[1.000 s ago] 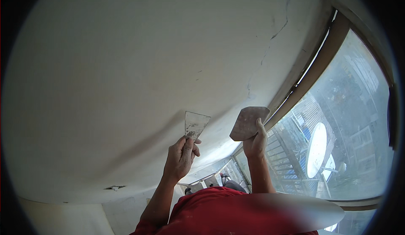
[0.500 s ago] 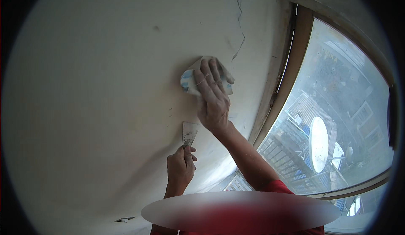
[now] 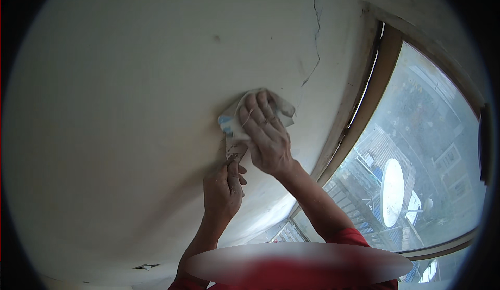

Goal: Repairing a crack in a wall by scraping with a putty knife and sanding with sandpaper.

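My right hand [image 3: 268, 139] is dusty, its fingers spread over a crumpled off-white sheet [image 3: 233, 112] with blue patches. It presses the sheet against the pale wall [image 3: 130, 108]. The sheet may be sandpaper, but its working face is hidden. Just below and to the left, my left hand [image 3: 223, 188] grips a putty knife [image 3: 236, 149] with the blade pointing up. The blade's tip reaches the lower edge of the sheet; whether they touch, I cannot tell.
A long crack [image 3: 317, 35] runs down the wall above my right hand. On the right stands a window with a brown frame [image 3: 386, 68]; a white satellite dish [image 3: 392, 192] shows through its glass. A small broken hole [image 3: 146, 266] is in the wall at lower left.
My right hand and the sheet have slid down and left along the wall. My left hand has raised the putty knife closer to the sheet. The whole view has shifted slightly.
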`<state>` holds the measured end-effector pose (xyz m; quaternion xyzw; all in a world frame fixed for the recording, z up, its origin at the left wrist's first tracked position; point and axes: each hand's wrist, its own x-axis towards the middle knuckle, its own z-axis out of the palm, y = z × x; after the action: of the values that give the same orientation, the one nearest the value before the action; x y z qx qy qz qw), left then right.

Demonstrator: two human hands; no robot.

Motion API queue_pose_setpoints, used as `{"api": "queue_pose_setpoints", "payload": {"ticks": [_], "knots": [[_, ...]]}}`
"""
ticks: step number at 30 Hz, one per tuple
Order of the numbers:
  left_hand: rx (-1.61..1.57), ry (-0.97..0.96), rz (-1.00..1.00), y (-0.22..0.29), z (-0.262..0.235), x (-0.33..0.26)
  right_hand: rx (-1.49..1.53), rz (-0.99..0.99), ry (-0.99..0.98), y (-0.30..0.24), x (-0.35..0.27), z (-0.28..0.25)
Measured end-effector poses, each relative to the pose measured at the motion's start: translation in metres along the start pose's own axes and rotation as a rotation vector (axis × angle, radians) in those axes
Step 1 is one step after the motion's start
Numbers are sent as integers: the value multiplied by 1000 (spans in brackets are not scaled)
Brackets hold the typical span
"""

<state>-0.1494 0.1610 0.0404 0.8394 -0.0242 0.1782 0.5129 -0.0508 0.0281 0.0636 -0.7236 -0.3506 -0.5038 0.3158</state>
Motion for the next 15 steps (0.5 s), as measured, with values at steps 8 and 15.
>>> {"api": "queue_pose_setpoints", "payload": {"ticks": [8,15], "knots": [[61,58,67,28,-1,16,-158,62,309,71,69,-29],[49,-33,-50,-37,9,-17,53,-117,-72,-7,-45,27]]}}
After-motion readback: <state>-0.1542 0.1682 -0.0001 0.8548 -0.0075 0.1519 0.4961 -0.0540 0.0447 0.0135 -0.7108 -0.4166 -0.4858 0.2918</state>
